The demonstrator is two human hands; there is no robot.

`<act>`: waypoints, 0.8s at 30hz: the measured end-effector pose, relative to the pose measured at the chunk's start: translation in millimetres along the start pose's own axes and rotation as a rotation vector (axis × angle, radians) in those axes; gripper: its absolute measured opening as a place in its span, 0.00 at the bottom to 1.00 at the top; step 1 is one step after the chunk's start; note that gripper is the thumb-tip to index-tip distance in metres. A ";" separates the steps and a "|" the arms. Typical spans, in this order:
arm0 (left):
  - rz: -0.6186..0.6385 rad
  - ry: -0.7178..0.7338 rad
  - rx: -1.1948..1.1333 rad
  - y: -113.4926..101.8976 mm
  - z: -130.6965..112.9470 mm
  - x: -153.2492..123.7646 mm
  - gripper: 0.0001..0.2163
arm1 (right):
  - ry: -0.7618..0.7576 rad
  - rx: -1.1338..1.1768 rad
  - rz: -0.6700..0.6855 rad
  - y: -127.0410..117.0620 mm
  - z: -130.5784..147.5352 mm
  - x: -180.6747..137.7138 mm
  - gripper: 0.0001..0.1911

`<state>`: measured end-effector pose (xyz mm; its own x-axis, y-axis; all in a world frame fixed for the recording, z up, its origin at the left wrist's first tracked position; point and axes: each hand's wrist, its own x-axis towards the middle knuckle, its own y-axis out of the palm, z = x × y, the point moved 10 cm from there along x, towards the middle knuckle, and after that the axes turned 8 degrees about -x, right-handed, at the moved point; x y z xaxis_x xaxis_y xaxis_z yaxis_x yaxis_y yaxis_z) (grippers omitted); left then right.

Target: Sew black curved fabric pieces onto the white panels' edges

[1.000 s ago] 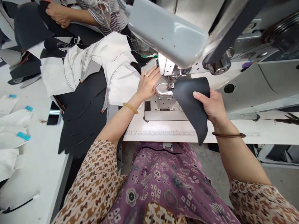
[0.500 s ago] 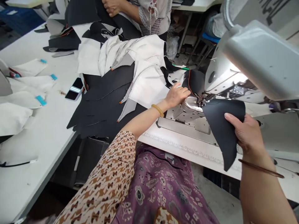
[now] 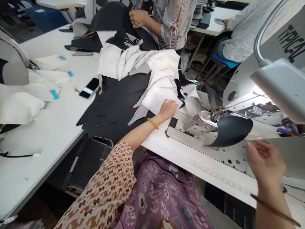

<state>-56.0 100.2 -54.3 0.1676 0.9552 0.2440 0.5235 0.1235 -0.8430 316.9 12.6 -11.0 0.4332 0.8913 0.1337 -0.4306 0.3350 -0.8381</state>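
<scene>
My left hand [image 3: 168, 109] rests at the near edge of a white fabric piece [image 3: 158, 92], its fingers slightly apart and bent over the cloth. Just right of it stands the sewing machine [image 3: 245, 95]. A black panel [image 3: 233, 130] hangs curled at the needle area, over the right side of the machine's arm. My right hand [image 3: 267, 162], smeared by motion, is in the air to the right of that panel and apart from it. Its thumb and fingers are loosely parted with nothing between them. Grey-backed material [image 3: 194, 103] bulges behind the presser foot.
Stacked black panels [image 3: 119, 105] lie under the white pieces on the left. A phone [image 3: 89, 88] sits beside them on the white table [image 3: 59, 117]. White pieces with blue tabs [image 3: 54, 94] are at far left. A co-worker's hand [image 3: 138, 19] handles black material across the table.
My right hand has let go of the black panel and drawn away; the panel now curls up by the machine. My left hand has left the machine and come to the white piece. The view has shifted.
</scene>
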 end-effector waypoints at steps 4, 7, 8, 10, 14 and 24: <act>-0.154 -0.344 0.037 -49.4 85.5 -56.4 0.16 | 0.042 -0.191 0.159 16.7 -48.3 -42.0 0.19; -0.239 -0.497 -0.006 -68.4 117.1 -75.8 0.19 | -0.046 -0.180 0.316 46.6 -62.3 -75.9 0.18; -0.263 -0.531 -0.038 -71.0 122.7 -77.1 0.20 | -0.079 -0.169 0.361 56.8 -63.3 -86.5 0.19; -0.304 -0.580 -0.130 -71.9 129.5 -75.3 0.19 | -0.131 -0.143 0.453 77.3 -61.1 -107.1 0.22; -0.347 -0.620 -0.418 -60.3 124.8 -71.5 0.10 | -0.227 -0.036 0.643 118.1 -31.8 -149.3 0.23; -0.435 -0.654 -1.374 14.2 -7.3 -125.8 0.19 | 0.172 0.805 0.960 175.4 72.1 -191.2 0.27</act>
<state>-63.6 -20.2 -93.5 -0.3749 0.9042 -0.2046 0.8204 0.4263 0.3811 101.6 -77.0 -145.4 -0.2488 0.8474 -0.4690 -0.9604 -0.2784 0.0065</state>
